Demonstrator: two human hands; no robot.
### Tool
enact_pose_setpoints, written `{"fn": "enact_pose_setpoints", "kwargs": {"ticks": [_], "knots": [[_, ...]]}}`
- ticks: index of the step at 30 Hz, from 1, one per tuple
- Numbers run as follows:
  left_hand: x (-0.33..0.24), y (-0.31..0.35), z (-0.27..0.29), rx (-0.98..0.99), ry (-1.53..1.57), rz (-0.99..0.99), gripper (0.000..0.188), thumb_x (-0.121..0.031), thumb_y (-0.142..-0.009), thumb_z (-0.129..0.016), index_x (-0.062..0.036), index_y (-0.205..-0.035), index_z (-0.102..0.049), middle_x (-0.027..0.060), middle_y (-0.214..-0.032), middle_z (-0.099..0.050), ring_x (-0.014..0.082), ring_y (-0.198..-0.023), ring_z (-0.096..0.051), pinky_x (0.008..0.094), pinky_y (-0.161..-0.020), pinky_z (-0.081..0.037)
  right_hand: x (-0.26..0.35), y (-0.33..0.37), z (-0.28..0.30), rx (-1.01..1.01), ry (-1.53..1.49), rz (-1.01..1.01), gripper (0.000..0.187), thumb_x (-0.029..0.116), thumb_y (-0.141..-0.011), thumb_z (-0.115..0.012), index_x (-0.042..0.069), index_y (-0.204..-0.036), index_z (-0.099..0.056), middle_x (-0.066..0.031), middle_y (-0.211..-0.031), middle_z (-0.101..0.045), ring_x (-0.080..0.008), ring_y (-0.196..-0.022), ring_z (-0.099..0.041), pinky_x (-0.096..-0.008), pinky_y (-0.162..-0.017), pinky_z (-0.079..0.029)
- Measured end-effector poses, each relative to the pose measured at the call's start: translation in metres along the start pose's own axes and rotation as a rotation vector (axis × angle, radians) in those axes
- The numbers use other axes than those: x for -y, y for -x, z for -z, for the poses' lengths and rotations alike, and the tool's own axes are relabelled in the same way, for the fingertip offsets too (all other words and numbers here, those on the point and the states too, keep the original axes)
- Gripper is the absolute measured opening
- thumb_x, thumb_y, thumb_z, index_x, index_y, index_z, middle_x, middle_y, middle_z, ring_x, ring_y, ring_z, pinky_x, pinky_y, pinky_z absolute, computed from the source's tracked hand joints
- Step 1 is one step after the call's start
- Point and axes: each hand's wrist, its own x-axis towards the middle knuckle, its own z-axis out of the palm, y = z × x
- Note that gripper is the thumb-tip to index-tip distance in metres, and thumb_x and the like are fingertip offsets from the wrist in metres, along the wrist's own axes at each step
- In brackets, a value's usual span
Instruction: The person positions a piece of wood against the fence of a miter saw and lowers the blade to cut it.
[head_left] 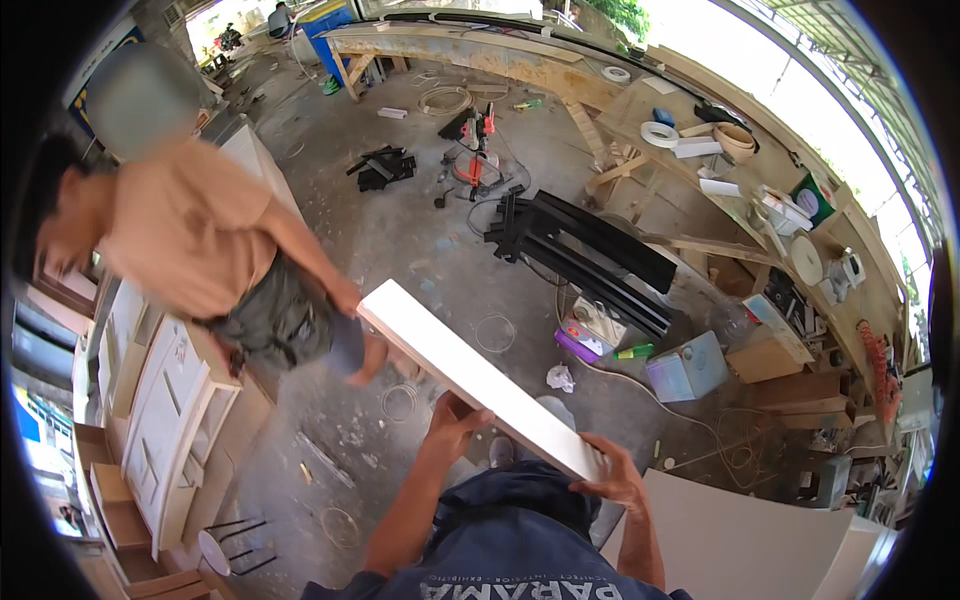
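Note:
A long white board with a pale wooden edge slants across in front of my body, its far end up and to the left. My left hand is closed on its left edge, near the middle of its length. At the near right end, my right hand grips the board with the fingers wrapped round the edge. Beside the far end is the hand of a person in a tan shirt; whether it touches the board I cannot tell.
White cabinet panels stand at the left, near a stool. Black metal profiles, a red power saw and a light blue box are on the floor. A cluttered wooden workbench runs along the right; a large pale panel lies near right.

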Motion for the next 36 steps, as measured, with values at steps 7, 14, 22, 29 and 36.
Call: {"fn": "enact_pose_setpoints", "kwargs": {"ticks": [7, 14, 22, 29, 36], "knots": [[-0.075, -0.191, -0.004, 0.056, 0.112, -0.156, 0.072, -0.006, -0.079, -0.080, 0.0069, -0.139, -0.043, 0.0227, -0.139, -0.055, 0.0299, -0.131, -0.052, 0.0410, -0.113, -0.036, 0.014, -0.172, 0.048, -0.069, 0.100, 0.013, 0.086, 0.029, -0.056, -0.095, 0.004, -0.132, -0.062, -0.0135, -0.118, -0.070, -0.0273, -0.108, -0.065, -0.0401, -0.097, -0.048], [-0.174, -0.332, 0.040, -0.210, -0.007, -0.237, 0.059, -0.007, -0.087, -0.071, 0.0024, -0.139, -0.045, 0.0174, -0.136, -0.057, 0.0300, -0.124, -0.056, 0.0403, -0.105, -0.045, 0.061, -0.417, 0.070, -0.032, 0.165, 0.218, 0.083, 0.029, -0.058, -0.093, 0.004, -0.131, -0.062, -0.0151, -0.116, -0.065, -0.0306, -0.106, -0.063, -0.0403, -0.094, -0.050], [-0.283, -0.461, 0.128, -0.475, -0.077, -0.310, 0.043, -0.003, -0.094, -0.063, -0.0021, -0.135, -0.050, 0.0132, -0.124, -0.062, 0.0279, -0.108, -0.067, 0.0454, -0.088, -0.061, 0.127, -0.651, 0.016, 0.034, 0.106, 0.362, 0.086, 0.019, -0.060, -0.091, 0.002, -0.136, -0.055, -0.0148, -0.117, -0.064, -0.0299, -0.103, -0.063, -0.0364, -0.087, -0.053], [-0.365, -0.631, 0.254, -0.457, -0.065, -0.252, 0.045, 0.001, -0.095, -0.059, -0.0015, -0.138, -0.048, 0.0125, -0.127, -0.061, 0.0279, -0.110, -0.065, 0.0478, -0.088, -0.061, 0.066, -0.800, -0.084, -0.303, -0.046, 0.038, 0.069, 0.015, -0.070, -0.088, 0.004, -0.131, -0.057, -0.0131, -0.117, -0.065, -0.0223, -0.089, -0.067, -0.0358, -0.079, -0.054], [-0.473, -0.787, 0.348, -0.423, -0.164, -0.049, 0.043, 0.002, -0.097, -0.056, -0.0017, -0.138, -0.045, 0.0153, -0.129, -0.058, 0.0309, -0.111, -0.063, 0.0488, -0.094, -0.058, 0.115, -0.895, -0.178, 0.248, 0.458, 0.164, 0.047, 0.051, -0.096, -0.058, 0.008, -0.087, -0.074, -0.0133, -0.096, -0.072, -0.0306, -0.094, -0.064, -0.0466, -0.087, -0.044]]}}
